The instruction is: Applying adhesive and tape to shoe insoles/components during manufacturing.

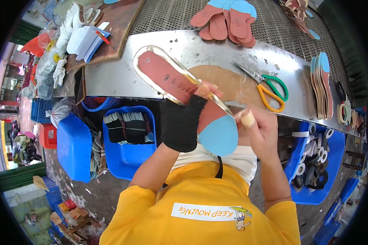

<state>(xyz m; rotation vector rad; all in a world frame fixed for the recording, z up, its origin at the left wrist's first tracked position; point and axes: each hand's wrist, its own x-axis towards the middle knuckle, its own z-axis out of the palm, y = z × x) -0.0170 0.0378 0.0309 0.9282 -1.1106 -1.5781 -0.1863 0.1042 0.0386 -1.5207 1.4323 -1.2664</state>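
Insole [164,76], partly hidden by left fingers [209,88] clasped round it; right fingers [253,128] curled at edge, hold unclear

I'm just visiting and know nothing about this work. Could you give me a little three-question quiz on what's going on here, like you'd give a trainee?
1. True or false: the left hand, in a black glove, is holding an insole.

2. Which colours appear on the scissors?
A. Pink and purple
B. Green and orange
C. Black only

3. Fill in the blank: the end of the held insole nearest the yellow shirt is light ____.

Key:
1. True
2. B
3. blue
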